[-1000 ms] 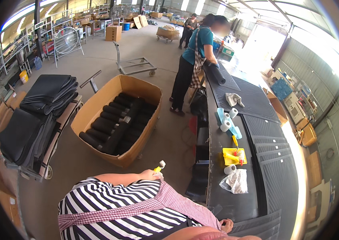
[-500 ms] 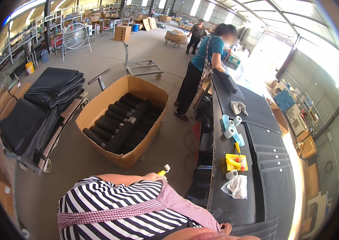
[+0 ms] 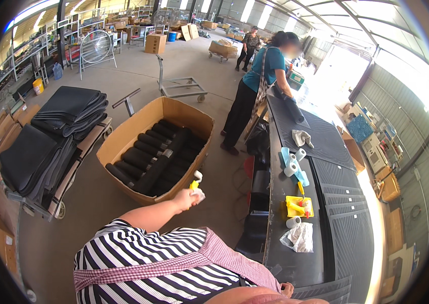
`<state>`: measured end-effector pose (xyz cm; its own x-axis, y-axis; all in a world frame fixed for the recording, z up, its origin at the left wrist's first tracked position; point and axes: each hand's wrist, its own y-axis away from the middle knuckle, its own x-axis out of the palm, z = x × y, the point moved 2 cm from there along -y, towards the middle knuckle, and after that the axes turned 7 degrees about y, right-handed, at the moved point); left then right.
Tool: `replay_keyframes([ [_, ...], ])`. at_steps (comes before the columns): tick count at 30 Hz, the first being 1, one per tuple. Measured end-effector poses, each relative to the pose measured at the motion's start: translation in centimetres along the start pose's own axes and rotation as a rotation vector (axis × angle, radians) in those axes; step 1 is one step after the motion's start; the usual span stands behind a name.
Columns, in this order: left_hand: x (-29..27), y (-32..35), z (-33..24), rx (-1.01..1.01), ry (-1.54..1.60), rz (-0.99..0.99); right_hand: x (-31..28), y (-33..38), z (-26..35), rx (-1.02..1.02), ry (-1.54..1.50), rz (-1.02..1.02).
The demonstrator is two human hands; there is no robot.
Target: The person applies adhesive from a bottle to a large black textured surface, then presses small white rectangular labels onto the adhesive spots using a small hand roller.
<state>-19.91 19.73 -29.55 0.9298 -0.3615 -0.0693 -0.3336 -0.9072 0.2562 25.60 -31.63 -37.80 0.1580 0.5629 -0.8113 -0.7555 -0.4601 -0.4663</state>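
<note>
Near the frame's centre, the left hand (image 3: 188, 196) is closed around a small yellow bottle (image 3: 196, 181) and a white rag (image 3: 199, 194), which could slip into the cardboard box (image 3: 123, 139) beside it; the right hand (image 3: 287, 289), at the bottom edge, is too hidden to tell.

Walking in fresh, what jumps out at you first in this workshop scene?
A big open cardboard box full of black rolls sits on the floor at centre. In front of it, the left hand holds up a small yellow and white tool. To the right runs a long black workbench with a yellow tray and white rolls.
</note>
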Motion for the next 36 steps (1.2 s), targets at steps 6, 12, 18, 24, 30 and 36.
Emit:
replay_keyframes([
  [6, -4.8, -5.2, -3.0, 0.076, 0.147, -0.208, -0.2, -0.9, -2.3, -0.163, -0.056, 0.12],
  [12, -14.6, -15.8, -6.8, 0.147, 0.191, -0.553, -1.1, 0.5, -1.3, -0.191, -0.018, 0.036],
  [18, -17.4, -17.2, -22.4, 0.374, -0.026, -0.584, -3.3, 1.3, 3.3, -0.109, 0.09, -0.101],
  [24, -8.9, -5.6, -31.2, 0.649, -0.012, -0.27, -1.4, 0.7, 2.0, -0.13, 0.07, -0.159],
  [30, 0.6, -1.1, -13.4, 0.443, -0.18, 0.127, -5.6, -0.9, 8.2, -0.278, 0.196, -0.24],
  [36, 1.0, -0.1, 14.1, -0.041, -0.498, 0.17, -5.7, -1.2, 10.0, -0.299, 0.199, -0.174],
])
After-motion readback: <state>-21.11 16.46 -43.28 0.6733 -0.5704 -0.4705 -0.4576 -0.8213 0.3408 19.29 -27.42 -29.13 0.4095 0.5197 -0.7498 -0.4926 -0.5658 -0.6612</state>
